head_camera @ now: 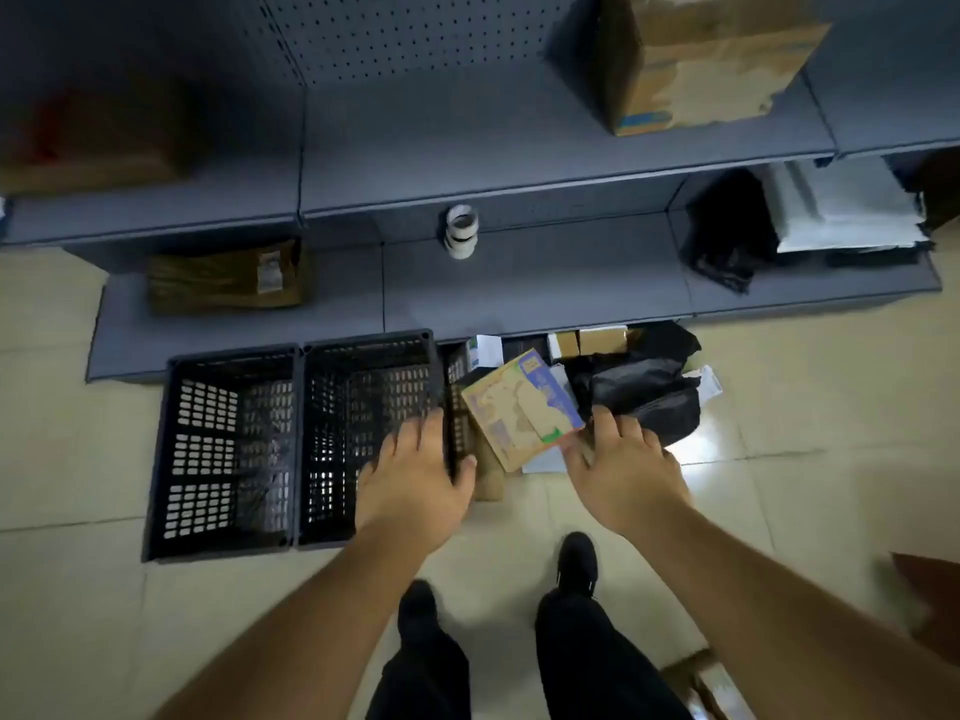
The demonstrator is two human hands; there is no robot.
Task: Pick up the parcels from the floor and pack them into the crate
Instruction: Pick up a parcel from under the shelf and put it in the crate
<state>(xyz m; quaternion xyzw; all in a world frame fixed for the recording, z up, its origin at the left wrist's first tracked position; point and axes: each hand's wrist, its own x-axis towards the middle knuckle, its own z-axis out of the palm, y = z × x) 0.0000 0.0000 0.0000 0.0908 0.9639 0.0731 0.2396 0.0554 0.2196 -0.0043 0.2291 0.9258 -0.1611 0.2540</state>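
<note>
Standing over the tiled floor [78, 459] before a grey shelving unit [519, 283], I reach down with both arms. My left hand [415, 480] rests on the right-hand rim of the nearer black crate [363, 439], fingers curled over the edge and thumb hooked against its outer wall. A second black crate [228, 449] stands touching it on the left. My right hand [623, 470] holds the near corner of a printed cardboard parcel [522, 407], fingers clamped on its edge; the parcel is tilted, lying just beside the crate's right wall and atop other parcels, not yet inside. Beyond it sits a heap of black poly bags [649, 387] and small brown boxes [597, 341] on the floor against the shelf base. On the shelves: a roll of tape [461, 232], a brown package [228, 280], a large carton [701, 59] and a stack of white mailers [841, 205]. My black shoes [576, 561] show below.
</note>
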